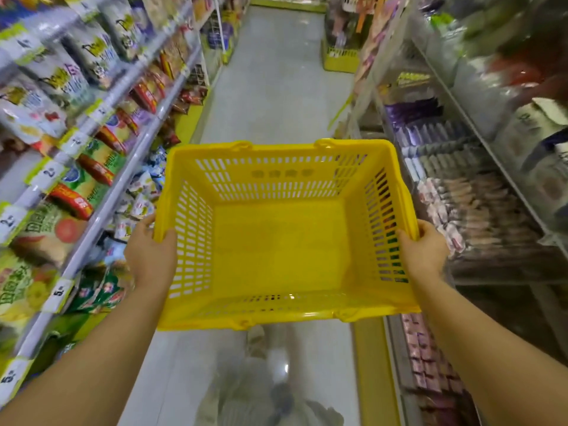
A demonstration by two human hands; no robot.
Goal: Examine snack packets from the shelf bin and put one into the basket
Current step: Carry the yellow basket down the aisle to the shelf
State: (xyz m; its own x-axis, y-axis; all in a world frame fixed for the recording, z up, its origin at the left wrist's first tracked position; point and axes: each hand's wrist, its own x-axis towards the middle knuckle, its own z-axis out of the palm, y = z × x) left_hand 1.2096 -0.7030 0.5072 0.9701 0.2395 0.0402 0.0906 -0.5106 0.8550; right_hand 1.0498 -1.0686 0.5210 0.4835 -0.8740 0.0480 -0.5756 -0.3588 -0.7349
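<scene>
A yellow plastic basket (pixel 285 315) with slotted walls hangs in front of me over the aisle floor, with nothing inside it. My left hand (pixel 150 256) grips its left rim, thumb on the inner wall. My right hand (pixel 425 250) grips the right rim the same way. Snack packets (pixel 92 173) in green, red and white fill the shelves to my left. Small white and blue packets (pixel 144 198) lie in a lower bin just left of the basket.
Shelves line both sides of a narrow aisle with a pale tiled floor (pixel 276 87). The right shelves (pixel 461 186) hold rows of purple and pink packs. A yellow display stand (pixel 339 58) sits far ahead on the right. My legs show below the basket.
</scene>
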